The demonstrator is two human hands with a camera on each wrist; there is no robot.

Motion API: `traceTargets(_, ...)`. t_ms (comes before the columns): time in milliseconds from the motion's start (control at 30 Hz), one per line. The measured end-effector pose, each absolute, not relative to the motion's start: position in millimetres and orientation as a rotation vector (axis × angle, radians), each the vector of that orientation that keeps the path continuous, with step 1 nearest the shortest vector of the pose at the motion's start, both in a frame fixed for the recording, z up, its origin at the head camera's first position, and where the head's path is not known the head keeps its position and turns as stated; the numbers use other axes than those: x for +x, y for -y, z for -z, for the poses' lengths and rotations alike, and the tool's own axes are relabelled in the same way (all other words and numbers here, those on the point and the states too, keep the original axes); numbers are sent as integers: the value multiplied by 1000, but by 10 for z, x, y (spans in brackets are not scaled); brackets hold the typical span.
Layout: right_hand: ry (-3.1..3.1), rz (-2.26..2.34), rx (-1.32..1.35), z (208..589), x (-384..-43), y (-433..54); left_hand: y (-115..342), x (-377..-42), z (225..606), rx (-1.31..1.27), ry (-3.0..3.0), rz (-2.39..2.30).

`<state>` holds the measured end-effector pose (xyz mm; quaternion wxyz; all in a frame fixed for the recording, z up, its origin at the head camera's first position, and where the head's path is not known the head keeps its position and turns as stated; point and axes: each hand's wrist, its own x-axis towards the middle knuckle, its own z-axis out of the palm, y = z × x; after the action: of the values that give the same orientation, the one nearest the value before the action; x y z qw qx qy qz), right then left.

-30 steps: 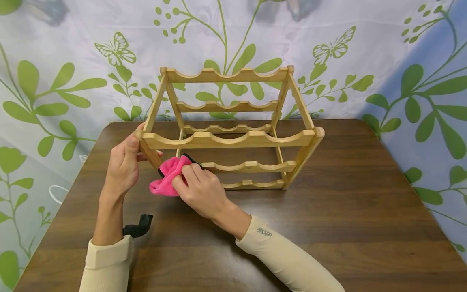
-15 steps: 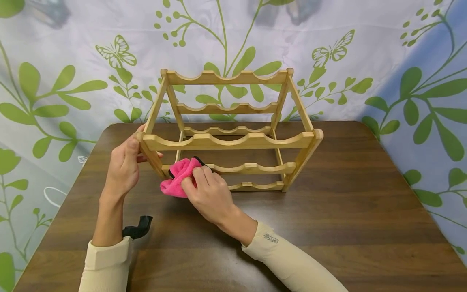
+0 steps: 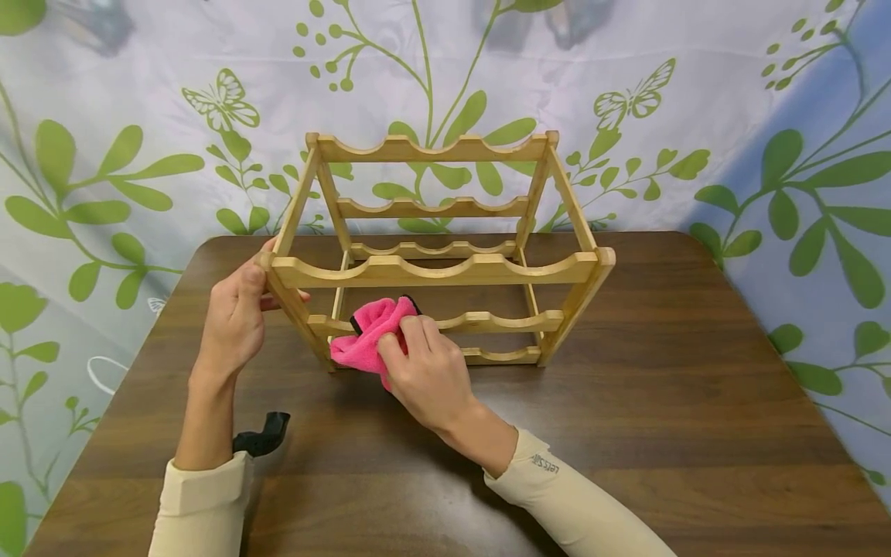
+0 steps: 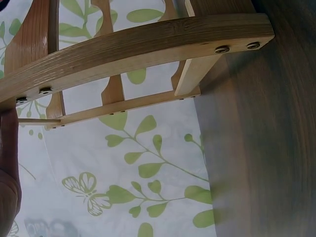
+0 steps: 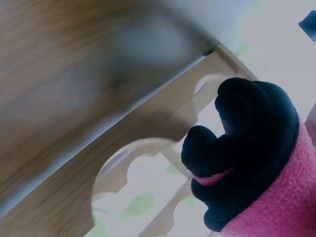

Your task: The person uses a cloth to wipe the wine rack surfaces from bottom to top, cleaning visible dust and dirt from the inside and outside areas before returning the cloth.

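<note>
A light wooden wine rack [image 3: 426, 271] with scalloped rails stands upright on the table. My left hand [image 3: 233, 325] grips its front left post near the top corner, thumb in front and fingers reaching behind. In the left wrist view, the post [image 4: 148, 47] crosses the frame and part of the hand shows at the left edge. With my right hand [image 3: 428, 375] I hold a bunched pink cloth [image 3: 369, 340] with black edging against the lower front rails, left of their middle. The right wrist view shows the cloth [image 5: 284, 202] close over a scalloped rail [image 5: 143, 123].
The brown wooden table [image 3: 626, 449] extends around the rack. A black curved piece [image 3: 264, 435] sits beside my left wrist. Behind the table hangs a white cloth backdrop [image 3: 250, 46] printed with green leaves and butterflies. A white cord [image 3: 104, 375] shows beyond the left table edge.
My right hand has slid rightward along the lower front rails with the pink cloth, uncovering the bottom of the left post. The left hand keeps its grip, and the rack stays in place.
</note>
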<state>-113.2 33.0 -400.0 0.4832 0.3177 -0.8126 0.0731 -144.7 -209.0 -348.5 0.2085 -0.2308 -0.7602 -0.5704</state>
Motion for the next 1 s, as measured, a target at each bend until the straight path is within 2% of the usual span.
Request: traceTargets(1000, 2147, -188, 652, 3858, -997, -857, 2090, -1435, 3485, -662, 2061, 1669)
